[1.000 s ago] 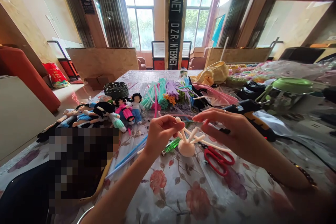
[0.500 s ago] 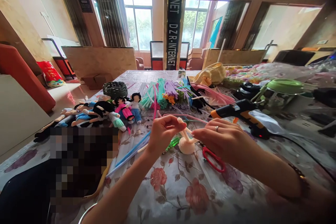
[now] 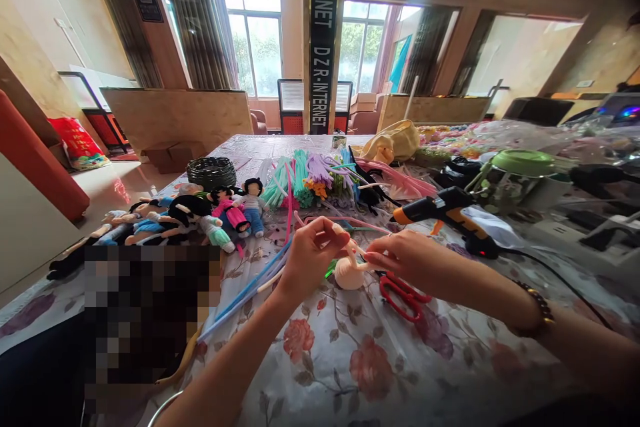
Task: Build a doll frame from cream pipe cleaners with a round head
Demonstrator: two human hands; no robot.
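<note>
Cream fuzzy pipe cleaner stems [image 3: 352, 255] run between my two hands, joined to a round, cream coiled ball [image 3: 349, 275] just below them. My left hand [image 3: 314, 255] pinches the upper end of a stem between thumb and fingers. Another cream stem end is gripped in the closed fingers of my right hand [image 3: 407, 259], at the ball's right side. Red-handled scissors [image 3: 403, 300] lie on the tablecloth below my right hand. Partly hidden behind the ball is a small green object [image 3: 330, 269].
A hot glue gun [image 3: 445, 213] with a lit red light sits at right, its cable trailing right. Bundles of coloured pipe cleaners [image 3: 310, 177] lie at the back. Small dolls [image 3: 200, 213] and a dark wire coil [image 3: 211, 173] are at left; blue stems [image 3: 245, 293] lie beside my left forearm.
The view has shifted slightly, moving the scene left. My right hand's fingers have straightened a little, uncovering more of the scissors. Both hands still hold the cream stems.
</note>
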